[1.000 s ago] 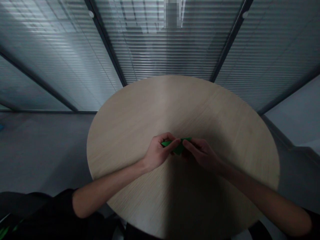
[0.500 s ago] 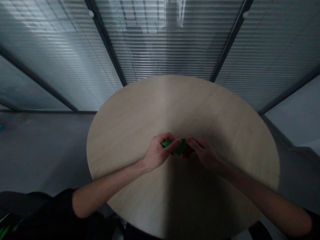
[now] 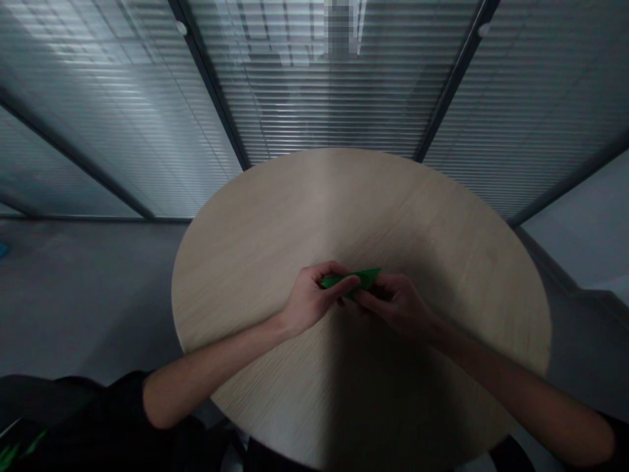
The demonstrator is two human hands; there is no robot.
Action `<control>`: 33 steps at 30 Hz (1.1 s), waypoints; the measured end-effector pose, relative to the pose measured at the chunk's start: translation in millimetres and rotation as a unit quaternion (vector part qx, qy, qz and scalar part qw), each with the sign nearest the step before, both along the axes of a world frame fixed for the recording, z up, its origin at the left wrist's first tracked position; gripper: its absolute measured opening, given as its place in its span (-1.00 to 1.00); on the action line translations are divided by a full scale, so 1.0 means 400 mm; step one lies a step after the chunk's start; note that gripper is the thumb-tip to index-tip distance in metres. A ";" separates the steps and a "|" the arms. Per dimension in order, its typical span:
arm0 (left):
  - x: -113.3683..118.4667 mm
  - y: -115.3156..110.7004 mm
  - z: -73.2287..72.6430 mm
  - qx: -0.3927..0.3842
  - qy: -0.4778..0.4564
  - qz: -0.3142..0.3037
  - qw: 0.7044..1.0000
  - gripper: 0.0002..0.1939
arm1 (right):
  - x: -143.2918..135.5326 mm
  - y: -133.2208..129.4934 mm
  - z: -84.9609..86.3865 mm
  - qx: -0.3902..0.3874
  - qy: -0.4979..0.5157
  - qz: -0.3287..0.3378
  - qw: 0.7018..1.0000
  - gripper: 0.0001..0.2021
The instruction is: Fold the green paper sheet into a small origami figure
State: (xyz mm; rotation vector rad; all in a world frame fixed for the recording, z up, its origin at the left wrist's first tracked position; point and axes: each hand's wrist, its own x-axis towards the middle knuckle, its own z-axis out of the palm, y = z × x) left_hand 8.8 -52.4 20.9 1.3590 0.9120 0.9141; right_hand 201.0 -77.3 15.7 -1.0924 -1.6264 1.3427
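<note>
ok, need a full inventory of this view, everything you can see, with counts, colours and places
green piece: 1, green, between the hands
round table: 1, light wood, centre
blinds: several, silver-grey, beyond the table
frame bars: several, dark, among the blinds
knobs: 2, whitish, on frame bars
wall: 1, pale grey, right
floor: 1, grey, around the table
small item: 1, blue, left edge, unclear
dark item: 1, black, below the table's near right edge, unclear
sleeves: 2, black, lower corners
left hand: 1, bare, on the green piece
right hand: 1, bare, on the green piece
</note>
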 end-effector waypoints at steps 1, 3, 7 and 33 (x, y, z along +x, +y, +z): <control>0.000 0.001 0.001 -0.008 0.000 0.002 1.000 -0.64 | 0.002 0.001 -0.003 0.004 -0.004 -0.014 1.000 -0.60; -0.002 0.003 0.002 -0.022 0.001 0.008 1.000 -0.62 | 0.007 0.002 -0.008 0.011 -0.007 -0.039 0.999 -0.62; -0.009 0.008 0.005 -0.022 0.001 0.014 1.000 -0.64 | 0.012 0.003 -0.014 0.015 -0.010 -0.055 0.998 -0.66; -0.016 0.014 0.001 0.009 0.003 0.020 1.000 -0.55 | 0.017 0.000 0.000 0.003 -0.010 -0.032 0.999 -0.65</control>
